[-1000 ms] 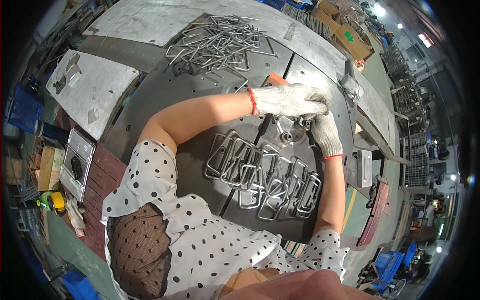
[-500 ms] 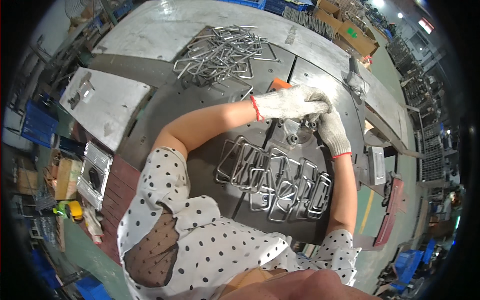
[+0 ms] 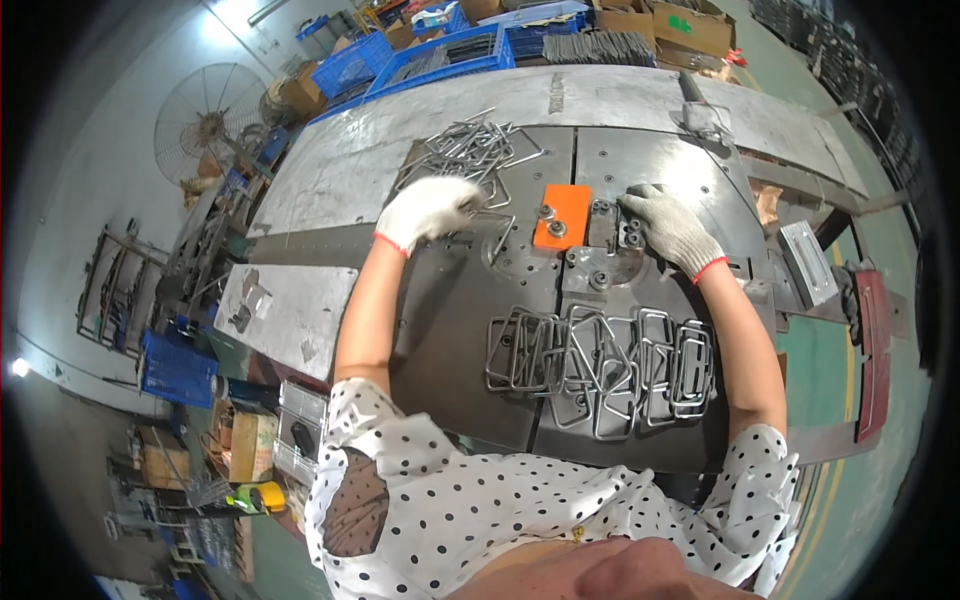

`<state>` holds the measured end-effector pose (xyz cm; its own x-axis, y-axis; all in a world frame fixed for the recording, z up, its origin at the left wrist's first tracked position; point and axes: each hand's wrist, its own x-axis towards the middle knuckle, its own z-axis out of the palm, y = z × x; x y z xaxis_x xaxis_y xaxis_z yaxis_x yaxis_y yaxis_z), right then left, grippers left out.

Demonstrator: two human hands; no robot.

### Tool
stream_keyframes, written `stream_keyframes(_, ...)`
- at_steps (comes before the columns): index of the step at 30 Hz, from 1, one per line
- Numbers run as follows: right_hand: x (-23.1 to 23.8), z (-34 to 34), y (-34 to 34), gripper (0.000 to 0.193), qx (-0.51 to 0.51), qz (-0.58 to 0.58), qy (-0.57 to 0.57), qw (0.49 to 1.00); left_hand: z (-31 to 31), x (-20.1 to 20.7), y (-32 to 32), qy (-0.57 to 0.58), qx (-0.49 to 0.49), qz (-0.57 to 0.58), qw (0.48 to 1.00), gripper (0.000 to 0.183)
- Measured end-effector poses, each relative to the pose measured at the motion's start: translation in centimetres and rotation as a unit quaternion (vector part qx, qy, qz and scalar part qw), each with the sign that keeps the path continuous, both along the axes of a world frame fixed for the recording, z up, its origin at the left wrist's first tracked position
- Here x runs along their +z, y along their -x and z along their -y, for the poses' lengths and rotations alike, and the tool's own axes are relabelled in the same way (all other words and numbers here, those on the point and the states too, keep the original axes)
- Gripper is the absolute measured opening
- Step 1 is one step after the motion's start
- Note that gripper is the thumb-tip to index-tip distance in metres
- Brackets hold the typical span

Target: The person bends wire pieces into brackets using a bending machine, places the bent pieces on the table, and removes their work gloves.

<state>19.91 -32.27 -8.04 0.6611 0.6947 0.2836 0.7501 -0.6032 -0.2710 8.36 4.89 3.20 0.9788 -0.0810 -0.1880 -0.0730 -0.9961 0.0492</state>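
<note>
Workshop floor, grey steel bench [image 3: 330, 170] w/ dark perforated jig plate [image 3: 450, 330] on top. Big fan [image 3: 205, 115] at far left, blue crates [image 3: 440, 50] and cardboard boxes [image 3: 690, 25] behind bench. Both hands in white knit gloves w/ red cuffs, well apart. Left hand [image 3: 428, 208] curled over near edge of loose pile of bent wire pieces [image 3: 478, 150], fingers closing on a wire there; exact grip hidden by glove. Right hand [image 3: 668, 225] flat, palm down, on metal bending fixture [image 3: 610, 235] just right of orange block [image 3: 562, 216]; not clamped on anything visible. 1 U-shaped wire [image 3: 497, 243] lying just left of orange block, near left hand. Row of finished rectangular wire loops [image 3: 600, 360] overlapping on plate, nearer body, between forearms. Small grey side plate [image 3: 285, 310] at left, below bench edge.
</note>
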Motion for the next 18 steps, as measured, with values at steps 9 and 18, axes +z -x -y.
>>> stream_keyframes(9, -1.2, -0.1, -0.5, 0.039, -0.013, 0.039, -0.011, 0.999, -3.5, -8.6, 2.8, -0.038, -0.069, 0.182, 0.980, 0.021)
stream_keyframes(18, -2.0, -0.2, -1.2, 0.039, -0.011, 0.046, -0.005, 0.999, -1.0, -3.2, 0.9, -0.096, -0.155, 0.277, 0.943, 0.015)
